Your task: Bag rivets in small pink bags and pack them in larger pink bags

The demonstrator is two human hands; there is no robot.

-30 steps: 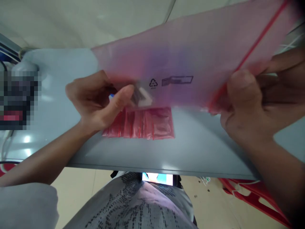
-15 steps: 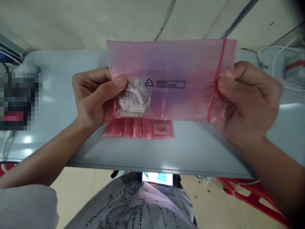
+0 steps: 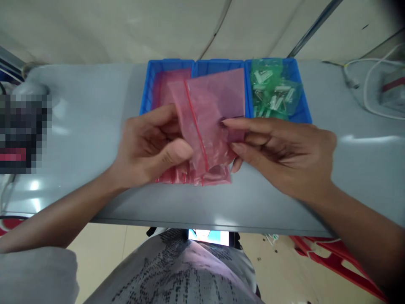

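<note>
My left hand (image 3: 152, 145) is closed on a pink zip bag (image 3: 210, 116) with a red seal strip, thumb pressed on its lower left part. My right hand (image 3: 281, 152) has its fingers stretched out flat, the fingertips touching the bag's right side. The bag is folded over and held just above a stack of pink bags (image 3: 202, 175) lying on the grey table (image 3: 88, 126). Whether anything is inside the held bag is not visible.
A blue tray (image 3: 196, 67) with three compartments stands behind the hands; its left one holds pink bags (image 3: 163, 86), its right one green bags with small white parts (image 3: 274, 90). White cables (image 3: 370, 80) lie at the far right. A pixelated object sits at the left edge.
The bag was held up wide and stretched between both hands; now it is lowered and folded narrower, and my right hand has released its pinch and lies flat against it. The tray has come into view.
</note>
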